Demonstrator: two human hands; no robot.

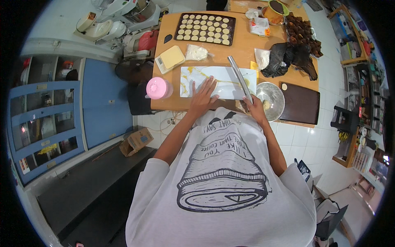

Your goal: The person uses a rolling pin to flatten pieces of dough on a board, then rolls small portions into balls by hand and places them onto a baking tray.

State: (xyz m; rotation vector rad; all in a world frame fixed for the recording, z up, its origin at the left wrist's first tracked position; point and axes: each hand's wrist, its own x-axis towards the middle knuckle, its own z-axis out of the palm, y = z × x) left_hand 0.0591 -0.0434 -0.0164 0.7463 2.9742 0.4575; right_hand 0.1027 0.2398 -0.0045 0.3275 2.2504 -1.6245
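My left hand [202,96] lies flat with spread fingers on a white, gold-veined marbled board [224,92]. My right hand [256,106] is closed round the near end of a shiny metal rolling pin [240,78]. The pin is held slanting across the right part of the board, its far end beyond the board's back edge. I cannot tell whether it touches the surface. Just right of the board stands a metal mixing bowl [278,94] with a pale lump of dough [266,104] inside. A dark baking tray [300,105] beside it bears one pale dough disc [284,87].
At the back, another dark tray [234,32] holds rows of dough discs. A kitchen scale [170,59], a bag of white powder [197,52] and a pink lidded jug [159,88] stand left. Black plastic bags [279,61] and brown paper cups [302,31] lie right.
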